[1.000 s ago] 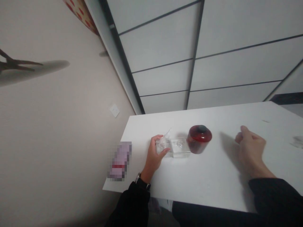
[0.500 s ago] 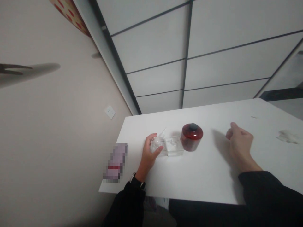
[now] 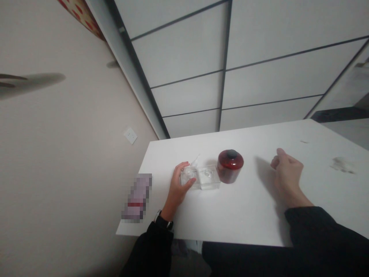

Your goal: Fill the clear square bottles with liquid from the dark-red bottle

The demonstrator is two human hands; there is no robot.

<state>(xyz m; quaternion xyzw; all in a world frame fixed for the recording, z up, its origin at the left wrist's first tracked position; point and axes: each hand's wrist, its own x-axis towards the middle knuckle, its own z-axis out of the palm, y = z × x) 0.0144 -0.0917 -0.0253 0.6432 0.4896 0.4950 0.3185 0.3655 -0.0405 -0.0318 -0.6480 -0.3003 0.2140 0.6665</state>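
While the left hand (image 3: 178, 188) clasps a clear box (image 3: 188, 174) on the white table (image 3: 236, 219), presumably to steady it near the red jar (image 3: 230, 172), the right hand (image 3: 289, 175) is curled closed, any contents hidden from me.

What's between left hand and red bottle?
Head view: a clear container, left end in the left hand, right end next to the red bottle. One piece or two: can't tell.

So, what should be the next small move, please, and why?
Perhaps the right hand should come over and steady the right box: the left hand grasps only the left box, while the right hand is apart from both, beyond the jar.
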